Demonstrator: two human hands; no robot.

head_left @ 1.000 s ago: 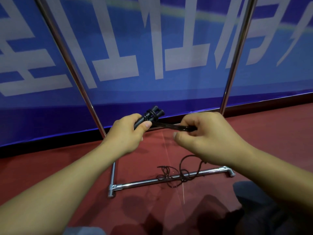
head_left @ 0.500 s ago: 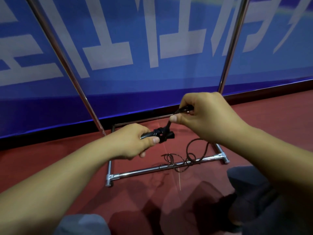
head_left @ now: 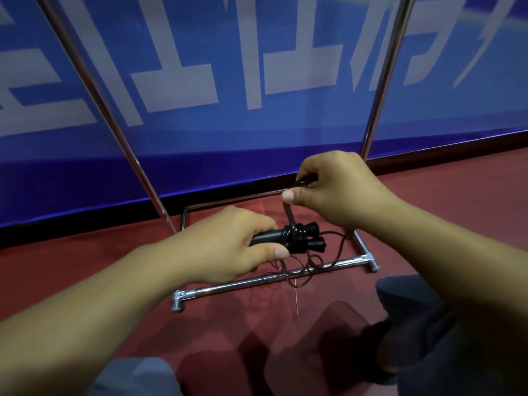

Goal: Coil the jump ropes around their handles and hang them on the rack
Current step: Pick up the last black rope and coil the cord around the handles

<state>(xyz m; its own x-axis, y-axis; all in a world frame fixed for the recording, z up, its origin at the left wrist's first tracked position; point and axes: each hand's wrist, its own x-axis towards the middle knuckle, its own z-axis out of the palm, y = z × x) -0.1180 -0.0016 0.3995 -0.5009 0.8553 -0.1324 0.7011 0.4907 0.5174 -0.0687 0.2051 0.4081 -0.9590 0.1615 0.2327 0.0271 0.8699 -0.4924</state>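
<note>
You're holding the two black handles [head_left: 288, 242] side by side, lying roughly level above the red floor [head_left: 85, 267], ends pointing right. A few turns of dark rope [head_left: 288, 218] are sitting wrapped around both handles near their middle. Your left hand [head_left: 228, 247] is gripping the handles' left part, fingers curled around them, thumb lying along the near side. One strand is running up from the wraps to your right hand [head_left: 334, 187], which is pinching it between thumb and curled fingers, above and just right of the handles. The strand is looking taut, though it's blurred there. The loose rest of the rope is hanging down and lying in tangled loops across the rack [head_left: 257, 281] at its near chrome base bar. The rack's two chrome uprights are rising on either side, with your hands between them. A blue banner [head_left: 285, 52] with large pale lettering is standing behind the rack. Grey trouser knees [head_left: 414, 304] are showing at the bottom.
</note>
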